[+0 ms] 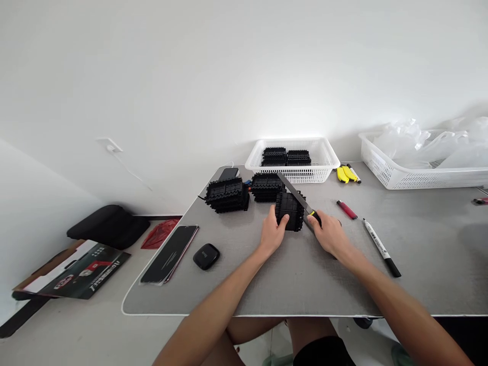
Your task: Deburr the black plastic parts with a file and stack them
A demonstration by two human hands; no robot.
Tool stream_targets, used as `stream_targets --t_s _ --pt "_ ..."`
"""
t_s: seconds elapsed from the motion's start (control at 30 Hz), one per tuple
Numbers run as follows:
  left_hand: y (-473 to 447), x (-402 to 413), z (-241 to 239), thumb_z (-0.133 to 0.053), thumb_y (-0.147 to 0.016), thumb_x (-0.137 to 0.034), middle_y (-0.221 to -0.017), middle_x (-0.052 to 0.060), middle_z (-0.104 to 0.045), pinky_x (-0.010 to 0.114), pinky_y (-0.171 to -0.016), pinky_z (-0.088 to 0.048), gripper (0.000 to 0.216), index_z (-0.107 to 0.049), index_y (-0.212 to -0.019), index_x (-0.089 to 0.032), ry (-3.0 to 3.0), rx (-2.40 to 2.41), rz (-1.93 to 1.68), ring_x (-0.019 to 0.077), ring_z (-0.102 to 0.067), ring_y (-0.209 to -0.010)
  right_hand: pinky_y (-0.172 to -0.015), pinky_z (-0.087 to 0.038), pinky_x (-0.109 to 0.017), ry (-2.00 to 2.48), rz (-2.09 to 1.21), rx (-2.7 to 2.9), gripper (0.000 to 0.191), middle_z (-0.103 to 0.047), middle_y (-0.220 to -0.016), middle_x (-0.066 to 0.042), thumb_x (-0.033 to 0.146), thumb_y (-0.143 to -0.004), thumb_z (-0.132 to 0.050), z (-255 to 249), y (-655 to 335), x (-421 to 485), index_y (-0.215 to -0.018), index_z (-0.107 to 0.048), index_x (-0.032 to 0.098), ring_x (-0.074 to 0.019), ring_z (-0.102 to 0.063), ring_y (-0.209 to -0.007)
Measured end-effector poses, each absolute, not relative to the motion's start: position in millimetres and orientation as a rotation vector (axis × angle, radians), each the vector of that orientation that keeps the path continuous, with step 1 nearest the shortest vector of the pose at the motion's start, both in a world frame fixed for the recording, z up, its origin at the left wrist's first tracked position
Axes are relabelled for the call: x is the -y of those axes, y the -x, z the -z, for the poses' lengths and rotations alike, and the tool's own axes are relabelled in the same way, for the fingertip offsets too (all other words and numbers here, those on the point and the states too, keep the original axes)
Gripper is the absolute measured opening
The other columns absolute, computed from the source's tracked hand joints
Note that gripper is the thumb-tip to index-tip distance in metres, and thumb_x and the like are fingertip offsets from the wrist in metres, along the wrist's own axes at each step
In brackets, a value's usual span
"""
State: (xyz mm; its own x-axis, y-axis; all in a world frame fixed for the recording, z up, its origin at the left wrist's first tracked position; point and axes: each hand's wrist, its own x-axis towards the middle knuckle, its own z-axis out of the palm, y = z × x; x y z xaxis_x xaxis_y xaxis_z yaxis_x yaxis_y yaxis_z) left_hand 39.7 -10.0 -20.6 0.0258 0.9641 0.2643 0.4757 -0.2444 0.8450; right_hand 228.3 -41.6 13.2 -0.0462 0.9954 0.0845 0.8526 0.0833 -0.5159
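Observation:
My left hand is closed around a black plastic part with toothed edges, its thumb pressed on the near face. In my right hand is a file with a long flat grey blade and a black and yellow handle. The blade slants up and left across the upper right edge of the black part and seems to touch it. Just behind stand two stacks of similar black parts, one stack close to the file's tip and another stack farther left.
A white basket at the back holds more black parts; another white basket holds plastic bags. Yellow-handled tools, a red object and a marker lie to the right. A phone and black case lie left.

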Motion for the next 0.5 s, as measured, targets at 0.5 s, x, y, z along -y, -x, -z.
stream_targets --t_s 0.5 --pt "-38.4 10.3 20.4 -0.052 -0.090 -0.041 -0.084 0.004 -0.067 0.032 -0.067 -0.047 0.027 -0.052 -0.106 -0.019 -1.807 -1.519 -1.205 0.0216 -0.064 -0.071 -0.059 -0.029 -0.028 1.896 -0.464 1.940 0.035 -0.067 -0.077 -0.007 0.043 -0.099 -0.034 -12.2 -230.8 39.3 -0.086 -0.056 0.020 -0.0224 -0.061 -0.074"
